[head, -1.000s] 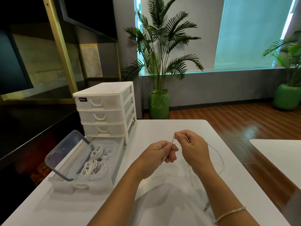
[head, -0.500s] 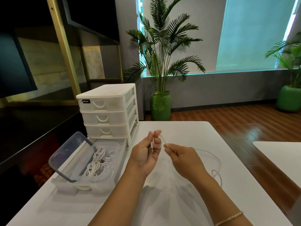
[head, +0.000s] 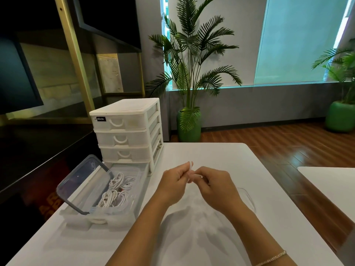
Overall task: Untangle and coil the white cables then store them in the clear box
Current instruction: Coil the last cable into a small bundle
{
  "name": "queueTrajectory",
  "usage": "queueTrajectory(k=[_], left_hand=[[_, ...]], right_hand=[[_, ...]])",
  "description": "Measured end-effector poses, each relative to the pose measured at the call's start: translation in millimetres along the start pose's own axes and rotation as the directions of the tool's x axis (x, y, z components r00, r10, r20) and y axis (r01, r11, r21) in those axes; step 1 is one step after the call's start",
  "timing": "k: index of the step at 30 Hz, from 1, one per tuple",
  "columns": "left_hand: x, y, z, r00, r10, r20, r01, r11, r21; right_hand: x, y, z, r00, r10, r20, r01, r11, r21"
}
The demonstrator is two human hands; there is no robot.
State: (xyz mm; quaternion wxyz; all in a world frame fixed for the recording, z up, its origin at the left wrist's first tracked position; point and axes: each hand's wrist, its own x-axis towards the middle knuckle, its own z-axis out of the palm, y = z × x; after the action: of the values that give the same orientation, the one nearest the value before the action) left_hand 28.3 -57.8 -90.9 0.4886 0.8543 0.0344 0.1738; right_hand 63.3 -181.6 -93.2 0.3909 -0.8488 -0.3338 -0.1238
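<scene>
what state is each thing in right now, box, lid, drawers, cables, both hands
box: open, coiled cables inside
lid: off, leaning tilted in the box
drawers: all three closed
loose cable: partly on the table, one end between the hands
left hand: pinching the cable
right hand: pinching the cable

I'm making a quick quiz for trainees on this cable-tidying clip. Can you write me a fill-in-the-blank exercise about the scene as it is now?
1. Both hands, the left hand and the right hand, pinch a thin white ____.
2. The coiled cables already stored lie inside the ____ box.
3. The box's lid is ____.
4. Behind the box stands a white unit with three ____.

Missing words: cable; clear; open; drawers
</scene>
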Motion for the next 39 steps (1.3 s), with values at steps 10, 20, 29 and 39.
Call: queueTrajectory(k=[10, 20, 29, 39], left_hand=[[-0.5, 4.3, -1.1, 0.989, 0.030, 0.147, 0.000, 0.980, -0.201], [-3.6, 7.6, 1.8, 0.989, -0.005, 0.147, 0.037, 0.976, -0.215], [-7.9, 17.6, -3.4, 0.962, -0.144, 0.233, 0.260, 0.747, -0.611], [-2.4, 25.8, -8.4, 0.956, -0.240, 0.169, 0.168, -0.026, -0.985]], right_hand=[[-1.4, 4.3, 4.2, 0.978, 0.037, -0.206, -0.030, 0.999, 0.035], [1.3, 8.5, 3.1, 0.958, 0.114, -0.262, -0.094, 0.992, 0.088], [0.4, 9.5, 2.0, 0.967, 0.135, -0.216, -0.113, 0.987, 0.111], [-1.5, 8.9, 8.4, 0.994, 0.078, -0.080, -0.078, 0.997, 0.006]])
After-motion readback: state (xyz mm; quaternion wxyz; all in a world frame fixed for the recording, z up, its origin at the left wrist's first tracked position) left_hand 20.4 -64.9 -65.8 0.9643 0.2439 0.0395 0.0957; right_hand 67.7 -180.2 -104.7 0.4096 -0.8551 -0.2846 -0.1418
